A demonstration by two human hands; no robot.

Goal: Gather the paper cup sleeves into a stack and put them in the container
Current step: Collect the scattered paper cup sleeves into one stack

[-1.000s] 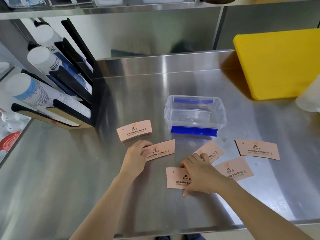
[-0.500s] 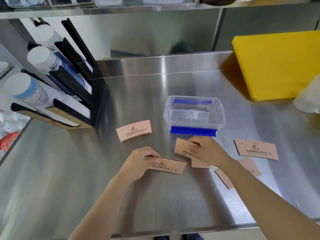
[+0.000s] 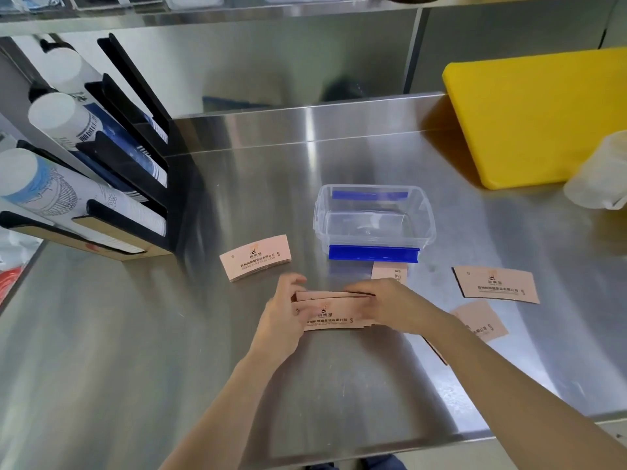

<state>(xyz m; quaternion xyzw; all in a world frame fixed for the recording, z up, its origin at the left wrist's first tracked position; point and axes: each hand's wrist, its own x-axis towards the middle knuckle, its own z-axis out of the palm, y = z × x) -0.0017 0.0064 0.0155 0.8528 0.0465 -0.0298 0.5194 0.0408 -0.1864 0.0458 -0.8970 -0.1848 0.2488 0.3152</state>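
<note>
Pink cardboard cup sleeves [image 3: 330, 312], clamped between our left hand [image 3: 283, 315] and right hand [image 3: 390, 305], appear light, thin and slippery; we judge end-edge holds safest.

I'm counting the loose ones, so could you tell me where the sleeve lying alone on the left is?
In the head view, that sleeve lies flat on the steel counter, between the cup rack and the clear container.

A café prep kitchen: steel counter [image 3: 339, 157], racked paper cups [image 3: 84, 198], yellow cutting board [image 3: 543, 117]
</note>
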